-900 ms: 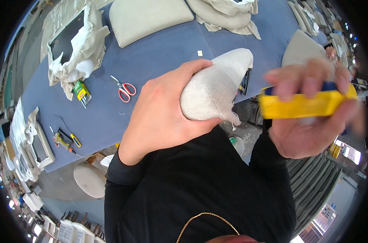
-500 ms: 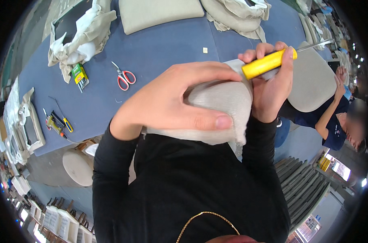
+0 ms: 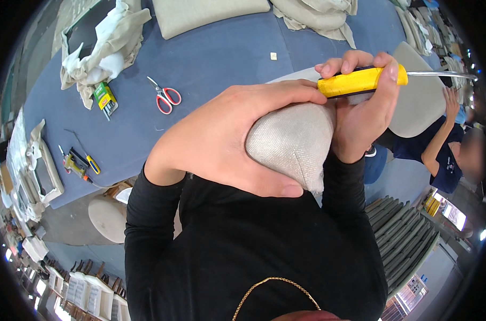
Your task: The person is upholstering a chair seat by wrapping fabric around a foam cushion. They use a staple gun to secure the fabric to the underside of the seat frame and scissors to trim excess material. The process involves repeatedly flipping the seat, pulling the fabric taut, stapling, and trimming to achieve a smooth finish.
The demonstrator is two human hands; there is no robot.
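Close to my chest, my left hand point(image 3: 221, 136) is wrapped round a light beige fabric-covered padded piece point(image 3: 292, 142), thumb below and fingers on top. A pointed corner of that piece faces right, with a seam running down it. My right hand point(image 3: 363, 115) grips the yellow and dark handle of a tool point(image 3: 355, 82) with a long, thin metal shaft, perhaps a screwdriver. The shaft sticks out to the right, away from the fabric, and its tip looks bent. The right palm sits against the piece's right side, where the contact is partly hidden.
On the blue-grey table point(image 3: 211, 64) lie red-handled scissors point(image 3: 165, 96), a green and yellow box point(image 3: 105, 99), a staple gun point(image 3: 75, 163) and a yellow-handled screwdriver point(image 3: 93, 164). Beige cushions point(image 3: 211, 16) line the far side. A person point(image 3: 441, 144) works at the right beside a pale panel point(image 3: 417, 96).
The padded piece has turned in my hands, so its pointed corner shows more. My right hand has moved slightly right with the tool, whose shaft now points more level.
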